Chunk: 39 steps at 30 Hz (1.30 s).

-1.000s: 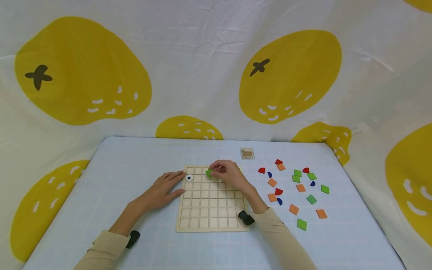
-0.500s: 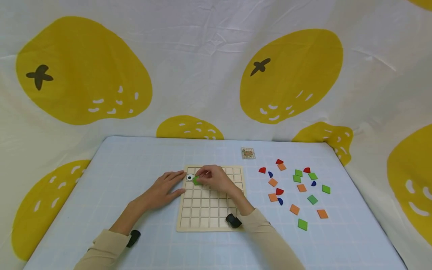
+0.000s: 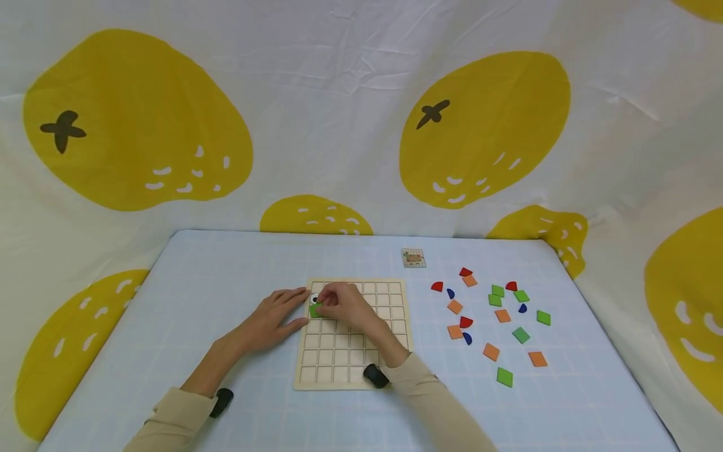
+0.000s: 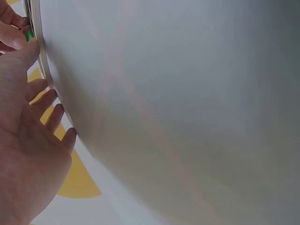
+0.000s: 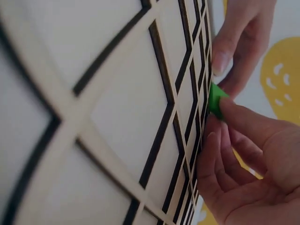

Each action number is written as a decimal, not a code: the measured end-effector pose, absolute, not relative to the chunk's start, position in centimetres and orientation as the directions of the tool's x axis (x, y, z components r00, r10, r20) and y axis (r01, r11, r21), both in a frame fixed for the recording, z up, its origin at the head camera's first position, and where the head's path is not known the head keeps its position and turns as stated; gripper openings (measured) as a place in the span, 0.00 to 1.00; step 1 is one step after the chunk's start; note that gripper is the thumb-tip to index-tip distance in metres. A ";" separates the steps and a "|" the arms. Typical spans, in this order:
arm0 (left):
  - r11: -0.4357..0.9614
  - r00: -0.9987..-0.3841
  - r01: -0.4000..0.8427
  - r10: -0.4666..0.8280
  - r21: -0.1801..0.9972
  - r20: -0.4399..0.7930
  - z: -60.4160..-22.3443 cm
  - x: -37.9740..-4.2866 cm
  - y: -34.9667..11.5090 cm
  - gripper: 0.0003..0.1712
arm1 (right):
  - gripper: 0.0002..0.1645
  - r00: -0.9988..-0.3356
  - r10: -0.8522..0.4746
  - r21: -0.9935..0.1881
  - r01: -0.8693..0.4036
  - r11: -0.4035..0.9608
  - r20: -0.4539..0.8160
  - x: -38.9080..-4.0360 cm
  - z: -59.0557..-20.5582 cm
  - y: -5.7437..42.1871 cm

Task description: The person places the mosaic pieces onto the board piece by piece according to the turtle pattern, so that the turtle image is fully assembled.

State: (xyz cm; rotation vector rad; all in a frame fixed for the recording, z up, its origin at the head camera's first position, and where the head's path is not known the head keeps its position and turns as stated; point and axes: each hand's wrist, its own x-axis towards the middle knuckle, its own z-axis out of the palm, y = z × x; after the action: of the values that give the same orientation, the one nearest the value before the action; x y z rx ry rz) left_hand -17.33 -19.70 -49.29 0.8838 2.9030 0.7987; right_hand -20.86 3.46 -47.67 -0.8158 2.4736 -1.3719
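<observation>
A wooden grid board (image 3: 356, 358) lies on the table. My right hand (image 3: 350, 306) pinches a green square tile (image 3: 315, 311) between thumb and fingers, over a cell in the board's leftmost column. Just above it sits a round white eye piece (image 3: 314, 299), partly covered by the fingers. In the right wrist view the green tile (image 5: 216, 99) tilts against the grid, its edge at the frame. My left hand (image 3: 277, 319) lies flat with fingers spread, fingertips at the board's left edge. The left wrist view shows this left hand (image 4: 33, 126) alongside the edge, with the tile's green beyond the thumb.
Right of the board lie scattered pieces: green squares (image 3: 521, 335), orange squares (image 3: 491, 351), red quarter circles (image 3: 437, 286) and blue half circles (image 3: 467, 338). A small picture card (image 3: 413, 257) lies behind the board. A patterned curtain (image 3: 339, 125) hangs behind the table.
My right hand has carried the green tile leftward and slightly nearer, from the upper middle of the board to the left column below the eye piece. The left hand has stayed put.
</observation>
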 end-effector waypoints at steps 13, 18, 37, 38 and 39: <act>0.715 -0.846 0.509 0.518 0.479 0.127 -49.2 -17.1 -19.7 0.36 | 0.04 -0.876 -0.480 -0.795 -0.326 0.512 0.050 -20.2 -47.5 2.7; 0.718 -0.848 0.507 0.514 0.477 0.126 -49.3 -17.1 -19.6 0.36 | 0.03 -0.885 -0.461 -0.801 -0.319 0.507 0.061 -20.2 -47.5 2.6; 0.739 -0.862 0.477 0.499 0.476 0.090 -49.4 -17.2 -19.5 0.37 | 0.08 -0.854 -0.514 -0.782 -0.377 0.497 0.085 -20.2 -47.1 6.2; 0.739 -0.862 0.477 0.499 0.476 0.089 -49.4 -17.2 -19.5 0.37 | 0.08 -0.854 -0.512 -0.781 -0.380 0.496 0.090 -20.2 -47.1 6.6; 0.739 -0.862 0.476 0.499 0.478 0.087 -49.4 -17.2 -19.5 0.37 | 0.08 -0.857 -0.508 -0.781 -0.379 0.496 0.093 -20.2 -47.0 7.0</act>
State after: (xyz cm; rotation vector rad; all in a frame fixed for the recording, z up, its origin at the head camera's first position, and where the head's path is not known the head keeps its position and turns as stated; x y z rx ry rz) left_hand -17.21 -19.50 -49.39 0.8094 2.8855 0.7730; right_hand -20.15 6.98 -47.04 -0.7714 2.5853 -1.2927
